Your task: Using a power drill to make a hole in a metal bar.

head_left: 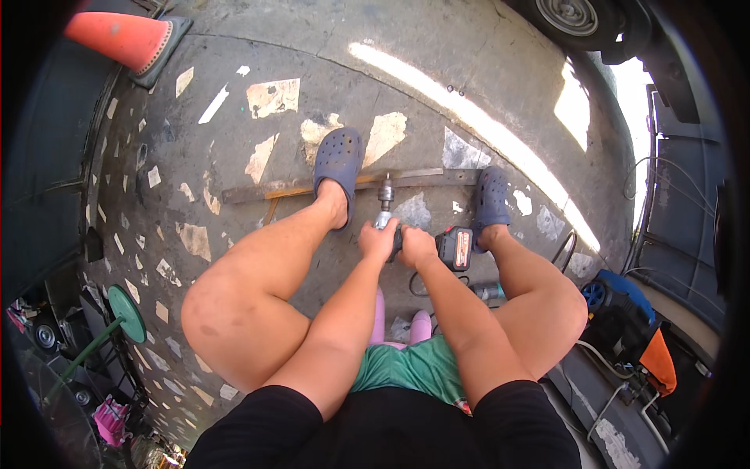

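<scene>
Between my feet I hold a cordless drill (385,205) with both hands, its chuck pointing away from me. My left hand (376,239) is wrapped around the drill's body behind the chuck. Around the handle closes my right hand (418,247), beside the black battery pack (455,248). The drill's tip lies over a long flat metal bar (422,179) on the floor; whether it touches cannot be made out. My left clog (339,160) rests across the bar, and my right clog (491,202) is at its right end.
An orange traffic cone (125,39) lies at the far left. A green round-based stand (127,314) is at the left. A teal power tool (489,291) lies by my right leg. Blue-and-black equipment (625,309) stands at the right; a vehicle wheel (568,14) shows far right.
</scene>
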Tool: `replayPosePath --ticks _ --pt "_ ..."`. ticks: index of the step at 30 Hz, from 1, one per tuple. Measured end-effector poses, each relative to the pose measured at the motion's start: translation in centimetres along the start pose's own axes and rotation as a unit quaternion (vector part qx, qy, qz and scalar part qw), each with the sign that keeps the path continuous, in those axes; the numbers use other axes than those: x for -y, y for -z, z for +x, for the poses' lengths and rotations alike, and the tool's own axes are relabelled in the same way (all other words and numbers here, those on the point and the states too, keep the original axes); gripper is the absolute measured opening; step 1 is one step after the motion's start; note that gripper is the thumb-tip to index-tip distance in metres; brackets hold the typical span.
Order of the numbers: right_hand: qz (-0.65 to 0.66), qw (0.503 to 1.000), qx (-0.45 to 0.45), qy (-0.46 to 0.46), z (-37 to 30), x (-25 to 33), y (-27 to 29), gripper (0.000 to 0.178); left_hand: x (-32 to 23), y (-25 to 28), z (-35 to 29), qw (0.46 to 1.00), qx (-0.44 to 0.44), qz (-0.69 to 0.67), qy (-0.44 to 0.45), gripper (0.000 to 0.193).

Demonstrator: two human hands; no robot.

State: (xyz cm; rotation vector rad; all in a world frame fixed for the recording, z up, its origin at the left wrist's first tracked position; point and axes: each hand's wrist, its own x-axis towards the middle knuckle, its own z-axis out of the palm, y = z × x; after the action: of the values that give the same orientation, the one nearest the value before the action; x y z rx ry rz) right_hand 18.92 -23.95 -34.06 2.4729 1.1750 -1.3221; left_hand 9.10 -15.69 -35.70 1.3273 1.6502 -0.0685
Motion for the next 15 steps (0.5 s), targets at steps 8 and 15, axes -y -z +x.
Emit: replayPosePath --ticks 8,15 --pt "0.009 1.0 -0.008 -0.001 0.34 -0.15 -0.21 0.03 -0.32 0.1 0.01 0.999 0.018 -0.002 -0.039 0.072" --pt "0.008 1.0 0.009 -0.022 0.21 0.6 0.61 0.026 -0.46 0.77 -0.14 1.0 0.009 0.0 0.02 0.073"
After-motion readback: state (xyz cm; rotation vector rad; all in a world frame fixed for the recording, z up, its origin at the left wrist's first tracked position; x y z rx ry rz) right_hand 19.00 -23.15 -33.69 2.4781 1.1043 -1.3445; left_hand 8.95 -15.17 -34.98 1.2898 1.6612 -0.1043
